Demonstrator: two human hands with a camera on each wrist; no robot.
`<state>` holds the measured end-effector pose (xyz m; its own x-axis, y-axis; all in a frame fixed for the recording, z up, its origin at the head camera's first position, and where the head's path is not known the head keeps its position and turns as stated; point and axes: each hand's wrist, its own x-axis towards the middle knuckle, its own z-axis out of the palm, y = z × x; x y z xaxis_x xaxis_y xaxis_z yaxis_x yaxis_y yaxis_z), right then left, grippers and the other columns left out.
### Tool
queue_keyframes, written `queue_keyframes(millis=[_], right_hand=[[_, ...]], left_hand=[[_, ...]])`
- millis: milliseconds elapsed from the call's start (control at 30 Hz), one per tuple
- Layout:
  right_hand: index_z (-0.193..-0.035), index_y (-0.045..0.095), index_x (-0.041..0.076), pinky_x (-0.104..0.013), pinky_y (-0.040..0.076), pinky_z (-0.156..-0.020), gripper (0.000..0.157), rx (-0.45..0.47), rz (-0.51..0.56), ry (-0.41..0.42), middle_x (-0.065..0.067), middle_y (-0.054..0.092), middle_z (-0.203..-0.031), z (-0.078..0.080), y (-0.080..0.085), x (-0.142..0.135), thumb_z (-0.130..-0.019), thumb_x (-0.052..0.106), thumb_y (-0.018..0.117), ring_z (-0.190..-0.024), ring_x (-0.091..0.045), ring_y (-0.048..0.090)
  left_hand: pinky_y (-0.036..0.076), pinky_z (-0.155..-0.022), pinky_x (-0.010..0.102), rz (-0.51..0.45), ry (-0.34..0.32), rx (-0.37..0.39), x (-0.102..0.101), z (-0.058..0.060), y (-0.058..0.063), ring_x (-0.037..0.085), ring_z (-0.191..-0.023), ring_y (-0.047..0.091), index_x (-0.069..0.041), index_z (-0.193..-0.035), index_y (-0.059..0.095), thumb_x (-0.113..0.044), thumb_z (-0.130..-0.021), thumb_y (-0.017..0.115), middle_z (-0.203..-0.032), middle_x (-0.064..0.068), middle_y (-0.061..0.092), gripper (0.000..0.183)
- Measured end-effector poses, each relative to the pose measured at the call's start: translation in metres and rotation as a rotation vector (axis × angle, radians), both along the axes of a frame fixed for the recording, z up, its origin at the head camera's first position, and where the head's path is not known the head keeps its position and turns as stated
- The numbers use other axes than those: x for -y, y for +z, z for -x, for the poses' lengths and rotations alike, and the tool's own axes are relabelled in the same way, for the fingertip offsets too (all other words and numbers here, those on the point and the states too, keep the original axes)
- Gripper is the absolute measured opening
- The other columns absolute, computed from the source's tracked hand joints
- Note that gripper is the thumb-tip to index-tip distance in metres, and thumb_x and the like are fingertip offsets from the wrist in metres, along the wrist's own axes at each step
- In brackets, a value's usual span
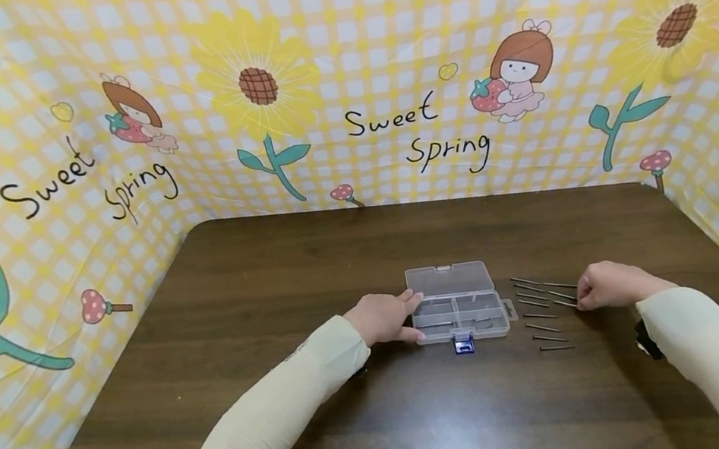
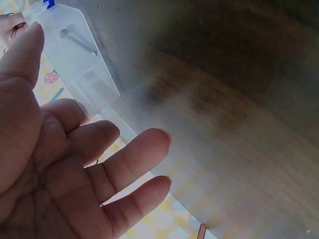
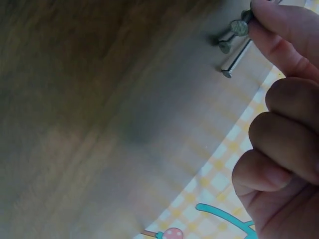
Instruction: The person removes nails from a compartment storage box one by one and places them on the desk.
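Observation:
A clear plastic compartment box lies with its lid raised at the back and a blue latch at the front. My left hand rests on the box's left side, thumb at the front corner and fingers near the hinge. The left wrist view shows a nail through the clear plastic. To the right of the box, my right hand pinches a nail between thumb and index finger, its other fingers curled. More nails lie close to the fingertips.
Several loose nails are spread in a rough column between the box and my right hand. Beneath everything is a dark wooden table. Yellow checked cloth stands around its back and sides.

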<state>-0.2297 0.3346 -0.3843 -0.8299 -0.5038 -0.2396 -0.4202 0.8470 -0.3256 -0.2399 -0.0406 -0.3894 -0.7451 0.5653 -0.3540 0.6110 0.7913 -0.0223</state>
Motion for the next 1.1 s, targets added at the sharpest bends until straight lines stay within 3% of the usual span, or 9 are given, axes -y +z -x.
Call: queue_keyframes(millis=[300, 667, 1100], right_hand=[[-0.068, 0.067, 0.011, -0.025, 0.037, -0.055, 0.014, 0.009, 0.053, -0.007, 0.012, 0.053, -0.062, 0.001, -0.009, -0.007, -0.081, 0.012, 0.069, -0.056, -0.003, 0.04], [-0.07, 0.066, 0.012, -0.027, 0.037, -0.056, 0.013, 0.012, -0.002, -0.03, 0.011, 0.053, -0.064, 0.002, -0.009, -0.004, -0.082, 0.013, 0.068, -0.058, -0.006, 0.042], [-0.083, 0.072, 0.008, -0.031, 0.046, -0.063, 0.009, -0.019, 0.067, -0.065, 0.007, 0.064, -0.074, 0.003, 0.005, 0.008, -0.085, 0.015, 0.068, -0.066, -0.007, 0.052]], left_hand=[[0.051, -0.076, 0.03, -0.004, -0.003, 0.003, -0.001, -0.002, 0.002, 0.019, -0.112, 0.06, -0.018, -0.152, 0.03, -0.055, -0.09, 0.054, -0.153, 0.001, 0.033, 0.075], [0.05, -0.084, 0.032, -0.001, -0.004, 0.007, 0.0, -0.001, 0.002, 0.02, -0.117, 0.057, -0.018, -0.152, 0.031, -0.055, -0.09, 0.054, -0.153, 0.002, 0.033, 0.075], [0.049, -0.088, 0.033, -0.022, -0.003, 0.007, 0.0, 0.0, 0.0, 0.021, -0.121, 0.054, -0.017, -0.152, 0.031, -0.054, -0.091, 0.054, -0.153, 0.003, 0.033, 0.075]])
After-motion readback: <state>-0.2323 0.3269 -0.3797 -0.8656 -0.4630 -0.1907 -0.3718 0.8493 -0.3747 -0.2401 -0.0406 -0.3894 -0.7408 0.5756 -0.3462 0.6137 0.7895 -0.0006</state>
